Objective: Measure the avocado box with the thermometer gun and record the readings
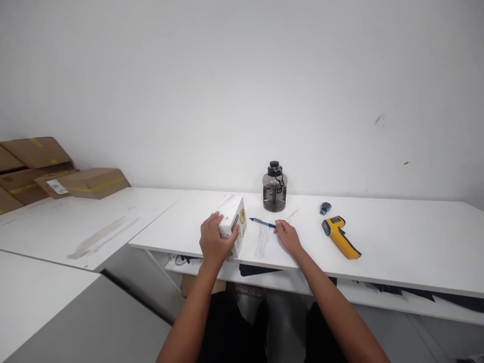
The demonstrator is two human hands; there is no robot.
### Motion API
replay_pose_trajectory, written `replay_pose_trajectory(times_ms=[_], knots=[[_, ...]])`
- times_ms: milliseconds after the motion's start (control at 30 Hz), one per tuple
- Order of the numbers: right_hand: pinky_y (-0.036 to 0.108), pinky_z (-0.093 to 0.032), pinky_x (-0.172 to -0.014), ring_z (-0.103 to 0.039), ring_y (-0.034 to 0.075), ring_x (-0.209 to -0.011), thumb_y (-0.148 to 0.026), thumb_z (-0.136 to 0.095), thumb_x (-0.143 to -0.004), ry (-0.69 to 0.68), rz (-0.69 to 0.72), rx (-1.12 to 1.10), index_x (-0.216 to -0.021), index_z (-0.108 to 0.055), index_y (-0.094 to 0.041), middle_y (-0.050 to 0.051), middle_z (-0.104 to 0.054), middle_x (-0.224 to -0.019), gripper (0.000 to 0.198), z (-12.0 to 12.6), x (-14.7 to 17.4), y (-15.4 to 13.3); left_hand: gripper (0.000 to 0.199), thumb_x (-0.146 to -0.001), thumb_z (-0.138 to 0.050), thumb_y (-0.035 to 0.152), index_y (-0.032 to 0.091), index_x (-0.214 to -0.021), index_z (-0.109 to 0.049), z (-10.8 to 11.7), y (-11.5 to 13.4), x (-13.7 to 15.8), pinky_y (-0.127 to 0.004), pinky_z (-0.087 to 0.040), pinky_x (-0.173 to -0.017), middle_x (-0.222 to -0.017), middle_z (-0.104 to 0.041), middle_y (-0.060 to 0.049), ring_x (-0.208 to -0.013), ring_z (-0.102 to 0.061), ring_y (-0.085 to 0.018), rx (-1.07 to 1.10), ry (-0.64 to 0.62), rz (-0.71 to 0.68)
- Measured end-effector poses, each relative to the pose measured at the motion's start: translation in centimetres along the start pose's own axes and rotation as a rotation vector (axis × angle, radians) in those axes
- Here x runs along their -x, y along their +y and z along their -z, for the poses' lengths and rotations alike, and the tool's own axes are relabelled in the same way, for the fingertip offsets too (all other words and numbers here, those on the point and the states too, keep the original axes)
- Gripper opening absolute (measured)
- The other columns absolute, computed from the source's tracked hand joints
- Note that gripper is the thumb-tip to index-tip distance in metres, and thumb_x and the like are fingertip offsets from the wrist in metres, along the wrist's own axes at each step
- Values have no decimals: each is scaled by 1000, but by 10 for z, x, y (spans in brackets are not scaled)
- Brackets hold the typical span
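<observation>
My left hand point(216, 241) is wrapped round the near end of a white box point(230, 205) with printed pictures on its right side. The box stands on the table near its front edge. In the fingers of my right hand point(287, 235) is the end of a blue pen point(263, 222), which lies nearly level and points left toward the box. Below the pen, faint lines of handwriting point(262, 242) show on a white surface; I cannot tell whether it is paper or the tabletop.
A dark see-through water jug point(274, 191) stands behind the pen by the wall. To the right lie a yellow infrared thermometer point(342, 238) and a small dark teal object point(325, 208). Cardboard boxes point(94, 182) are stacked at the far left. Under the white tabletop point(397, 242) runs a shelf point(287, 284).
</observation>
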State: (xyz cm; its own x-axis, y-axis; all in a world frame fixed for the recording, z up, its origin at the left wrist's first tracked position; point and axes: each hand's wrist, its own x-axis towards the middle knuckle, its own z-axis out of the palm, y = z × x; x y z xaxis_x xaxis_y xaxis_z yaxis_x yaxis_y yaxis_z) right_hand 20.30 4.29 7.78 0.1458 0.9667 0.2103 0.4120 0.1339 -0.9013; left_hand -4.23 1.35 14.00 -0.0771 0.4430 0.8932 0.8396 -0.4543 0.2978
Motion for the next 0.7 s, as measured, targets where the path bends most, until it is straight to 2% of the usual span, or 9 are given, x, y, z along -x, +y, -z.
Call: replay_pose_trajectory(times_ms=[67, 167, 233, 300, 367, 433, 500, 600, 700], knots=[[29, -49, -73, -64, 19, -74, -44, -38, -95, 34, 45, 23, -100, -67, -23, 1, -72, -79, 36, 1, 5, -7, 40, -74, -72, 37, 19, -108, -57, -6, 0, 3, -46, -49, -98, -117, -63, -15, -116, -58, -29, -5, 50, 28], [29, -49, -79, -66, 20, -79, -40, -34, -98, 195, 182, 99, -109, -67, -18, 4, -72, -83, 42, 11, 15, -15, 39, -70, -72, 37, 19, -102, -59, -12, -3, 4, -46, -49, -98, -115, -64, -15, -116, -58, -30, 21, 81, 69], [31, -48, -83, -66, 21, -82, -39, -32, -98, 275, 275, 221, -113, -67, -15, 8, -73, -88, 45, 30, 23, -15, 40, -69, -73, 39, 19, -100, -58, -15, -4, 3, -47, -48, -97, -115, -64, -14, -114, -59, -30, 38, 83, 97], [34, -47, -86, -66, 22, -84, -40, -34, -97, 305, 295, 404, -114, -68, -15, 11, -73, -94, 45, 58, 31, -11, 41, -68, -73, 41, 19, -99, -57, -17, -6, 1, -47, -47, -97, -114, -64, -14, -113, -59, -30, 49, 78, 106], [40, -45, -90, -64, 26, -93, -41, -39, -96, 357, 197, 628, -118, -67, -16, 13, -71, -101, 43, 93, 37, -5, 43, -67, -73, 42, 19, -99, -56, -19, -8, 1, -48, -47, -98, -113, -63, -14, -112, -58, -30, 55, 73, 97], [47, -42, -92, -59, 33, -108, -45, -47, -94, 415, 3, 859, -122, -63, -15, 19, -67, -113, 45, 125, 40, 3, 45, -67, -73, 41, 18, -101, -55, -20, -9, 2, -49, -45, -99, -114, -62, -15, -113, -57, -31, 57, 75, 78], [53, -40, -92, -54, 39, -115, -55, -54, -89, 396, -219, 1013, -124, -61, -12, 23, -62, -119, 56, 149, 40, 9, 47, -67, -72, 39, 18, -105, -54, -21, -8, 3, -51, -43, -102, -117, -59, -16, -116, -55, -32, 60, 77, 62], [51, -43, -90, -58, 39, -111, -69, -52, -84, 211, -468, 969, -121, -60, -10, 23, -64, -116, 70, 166, 37, 19, 51, -69, -72, 35, 18, -112, -52, -21, -5, 6, -52, -41, -105, -123, -54, -18, -123, -50, -33, 72, 69, 89], [45, -47, -86, -62, 36, -108, -71, -52, -82, 121, -519, 857, -131, -53, -12, 21, -65, -117, 76, 169, 34, 26, 52, -70, -72, 32, 18, -115, -51, -21, 1, 8, -53, -38, -109, -130, -47, -19, -131, -43, -34, 73, 74, 125]])
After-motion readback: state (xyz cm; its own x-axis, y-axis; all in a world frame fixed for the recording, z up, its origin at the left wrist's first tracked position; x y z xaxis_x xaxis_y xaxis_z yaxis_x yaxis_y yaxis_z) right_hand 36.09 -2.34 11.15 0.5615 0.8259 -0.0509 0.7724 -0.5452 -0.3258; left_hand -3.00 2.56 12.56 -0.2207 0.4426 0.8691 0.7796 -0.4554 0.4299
